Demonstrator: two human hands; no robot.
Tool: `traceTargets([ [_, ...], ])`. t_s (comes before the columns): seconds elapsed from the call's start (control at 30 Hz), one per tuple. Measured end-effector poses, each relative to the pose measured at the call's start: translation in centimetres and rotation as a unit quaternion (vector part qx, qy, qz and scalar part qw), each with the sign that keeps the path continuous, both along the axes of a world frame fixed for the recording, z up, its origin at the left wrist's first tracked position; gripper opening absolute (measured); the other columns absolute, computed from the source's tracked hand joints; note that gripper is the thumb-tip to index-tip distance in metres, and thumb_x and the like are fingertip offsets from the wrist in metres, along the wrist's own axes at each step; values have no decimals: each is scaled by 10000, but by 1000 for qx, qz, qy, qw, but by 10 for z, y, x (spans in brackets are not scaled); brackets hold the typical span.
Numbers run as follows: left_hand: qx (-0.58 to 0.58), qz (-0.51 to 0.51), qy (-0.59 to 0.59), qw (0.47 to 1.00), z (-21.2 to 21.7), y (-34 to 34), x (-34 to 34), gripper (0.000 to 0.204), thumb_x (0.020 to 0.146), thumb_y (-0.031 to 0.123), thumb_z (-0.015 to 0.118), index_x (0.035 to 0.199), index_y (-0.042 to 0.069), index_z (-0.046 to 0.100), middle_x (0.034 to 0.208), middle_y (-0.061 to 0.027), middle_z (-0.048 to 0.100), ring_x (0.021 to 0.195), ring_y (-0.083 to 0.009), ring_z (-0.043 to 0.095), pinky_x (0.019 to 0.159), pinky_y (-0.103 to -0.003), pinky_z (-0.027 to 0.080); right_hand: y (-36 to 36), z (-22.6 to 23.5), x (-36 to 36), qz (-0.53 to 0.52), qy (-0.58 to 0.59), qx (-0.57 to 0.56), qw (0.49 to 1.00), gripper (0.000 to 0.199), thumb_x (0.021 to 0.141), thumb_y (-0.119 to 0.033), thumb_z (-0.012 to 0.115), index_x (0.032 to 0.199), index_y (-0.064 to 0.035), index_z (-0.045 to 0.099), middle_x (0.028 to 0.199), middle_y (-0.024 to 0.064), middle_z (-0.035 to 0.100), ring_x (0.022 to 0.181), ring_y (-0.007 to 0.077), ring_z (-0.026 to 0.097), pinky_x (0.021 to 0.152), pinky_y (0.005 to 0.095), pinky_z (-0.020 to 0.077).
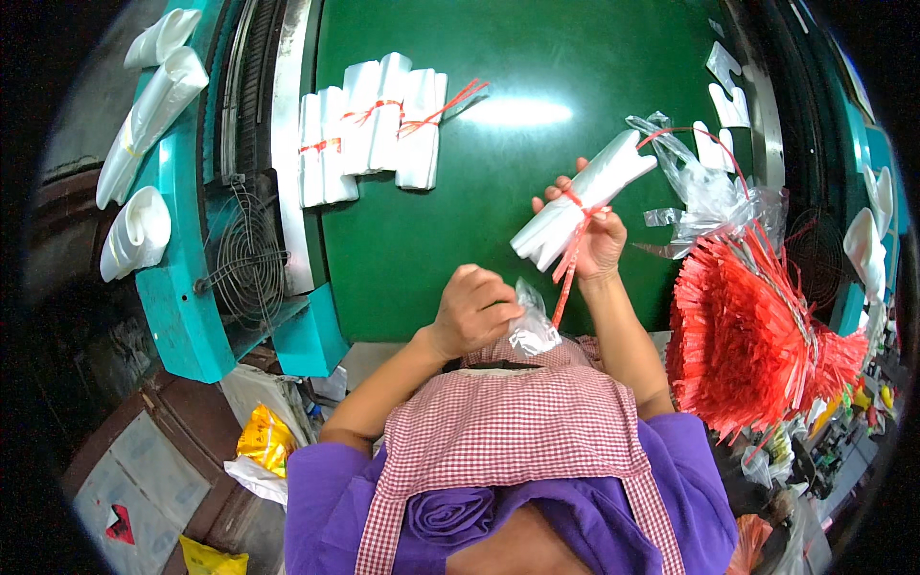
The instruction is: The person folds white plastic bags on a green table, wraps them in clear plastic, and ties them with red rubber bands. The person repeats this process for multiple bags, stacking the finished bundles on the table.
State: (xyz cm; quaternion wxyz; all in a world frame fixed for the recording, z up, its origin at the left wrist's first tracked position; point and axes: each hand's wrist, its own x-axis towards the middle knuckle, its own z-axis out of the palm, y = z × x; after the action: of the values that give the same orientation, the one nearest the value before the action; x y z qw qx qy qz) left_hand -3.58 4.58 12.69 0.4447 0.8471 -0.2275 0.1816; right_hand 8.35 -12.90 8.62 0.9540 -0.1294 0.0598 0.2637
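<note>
From the head view, the right hand (599,240) holds its grip closed around a folded bundle of white plastic bags (580,201) tied with a red tie strip (572,251), raised above the green counter (460,230), while the left hand (474,309) pinches shut on a crumpled scrap of clear plastic (532,331) near the checked apron (508,422). The bundle looks light, soft and slippery — best held at the tied waist. Three tied bundles (369,134) lie further off, a sheaf of red tie strips (747,335) sits right — a cluttered workshop.
</note>
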Motion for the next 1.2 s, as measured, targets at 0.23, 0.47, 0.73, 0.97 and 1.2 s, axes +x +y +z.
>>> traceTargets([
  [0.23, -45, 108, 335, 935, -14, 45, -14, 420, 776, 234, 689, 1133, 36, 589, 1182, -122, 570, 1080, -262, 552, 940, -382, 425, -9, 10, 10, 9, -25, 6, 1000, 721, 677, -105, 638, 1344, -110, 365, 1122, 138, 493, 1076, 294, 498, 1051, 513, 337],
  [0.47, -149, 90, 352, 920, -25, -14, 31, 665, 782, 183, 694, 1322, -49, 383, 1229, -239, 525, 1077, -269, 577, 919, -356, 440, 28, 2, -13, 29, -75, -403, 912, 614, 728, -63, 745, 1215, -34, 374, 1041, 84, 545, 941, 180, 565, 824, 337, 494],
  [0.73, -330, 266, 291, 858, -60, 34, 39, 383, 839, 1, 583, 1213, -14, 502, 1042, -146, 626, 912, -180, 632, 736, -283, 518, 67, -33, 46, 26, -179, -662, 727, 647, 743, -146, 736, 1236, 32, 356, 1072, 162, 558, 948, 219, 568, 827, 335, 470],
  [0.97, -18, 288, 213, 933, -66, 114, 99, 268, 835, 3, 506, 1095, -15, 567, 995, -186, 606, 841, -329, 625, 760, -384, 507, 142, -35, 88, 9, -298, -749, 592, 820, 755, -223, 663, 1397, 0, 204, 1022, 290, 604, 940, 395, 607, 819, 428, 469],
  [1.2, 80, 403, 210, 887, -113, 75, 123, 673, 702, 24, 691, 1311, 64, 408, 1246, -222, 443, 1155, -400, 424, 950, -443, 389, 145, -49, 96, 24, -296, -803, 517, 799, 774, -247, 668, 1404, -10, 236, 1154, 290, 545, 1040, 412, 553, 880, 443, 433],
])
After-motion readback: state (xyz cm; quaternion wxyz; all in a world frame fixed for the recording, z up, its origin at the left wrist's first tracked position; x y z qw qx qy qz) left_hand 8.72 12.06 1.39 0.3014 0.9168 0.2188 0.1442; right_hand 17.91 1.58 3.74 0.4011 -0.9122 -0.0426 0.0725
